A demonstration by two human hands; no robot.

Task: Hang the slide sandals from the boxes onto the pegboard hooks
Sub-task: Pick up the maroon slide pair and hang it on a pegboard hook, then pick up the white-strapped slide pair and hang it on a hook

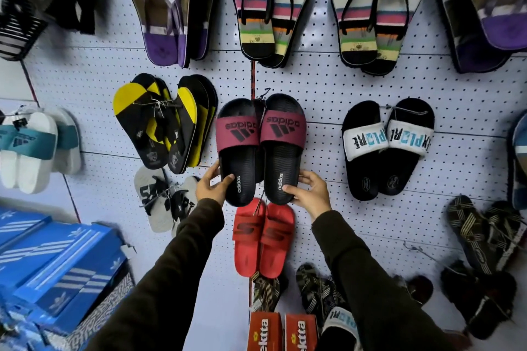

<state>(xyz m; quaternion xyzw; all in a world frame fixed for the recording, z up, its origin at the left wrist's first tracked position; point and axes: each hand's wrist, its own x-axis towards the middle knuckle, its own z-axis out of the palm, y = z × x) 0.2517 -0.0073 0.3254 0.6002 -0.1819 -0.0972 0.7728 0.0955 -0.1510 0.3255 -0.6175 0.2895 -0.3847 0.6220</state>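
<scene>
A pair of black slide sandals with maroon straps hangs toes-up at the middle of the white pegboard (328,88). My left hand (212,184) grips the heel of the left slide (238,151). My right hand (309,189) grips the heel of the right slide (282,148). A thin hook (266,91) pokes out just above the pair, with a tag between the two slides. Whether the pair rests on the hook is unclear.
Red slides (263,239) hang directly below, black slides with white straps (385,145) to the right, yellow-black flip-flops (162,122) to the left. Blue shoe boxes (57,271) are stacked at lower left. Orange boxes (282,332) stand at the bottom. A bare hook (413,248) sticks out at lower right.
</scene>
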